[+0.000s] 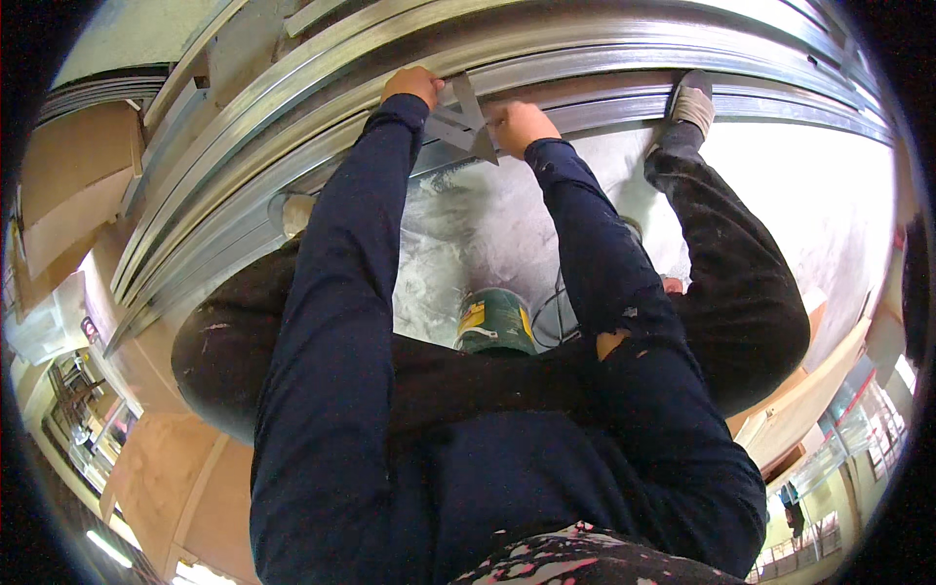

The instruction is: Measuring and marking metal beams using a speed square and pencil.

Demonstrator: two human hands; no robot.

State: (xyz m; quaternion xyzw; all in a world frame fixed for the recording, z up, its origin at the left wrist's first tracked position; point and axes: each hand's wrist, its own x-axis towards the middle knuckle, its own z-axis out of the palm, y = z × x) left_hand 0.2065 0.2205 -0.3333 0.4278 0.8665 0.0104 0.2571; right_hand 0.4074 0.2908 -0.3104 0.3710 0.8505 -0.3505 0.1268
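Observation:
A flat grey metal set square (472, 115), triangular with an open middle, lies across long silvery metal profiles (595, 57). My left hand (414, 86) is closed at the left corner of the set square, its fingertips partly hidden. To the right of the square, my right hand (525, 125) is closed and slightly blurred, its fingers close to the slanted edge. Whatever those fingers pinch, if anything, is too small to make out. Dark blue sleeves cover both of my forearms.
A green tub with a yellow label (495, 322) stands between my bent legs, beside a dark looped cable (556, 314). My shoe (693, 102) rests against the profiles at the right. Wooden boards (83, 175) lie at the left, and pale dusty floor (444, 234) shows below the profiles.

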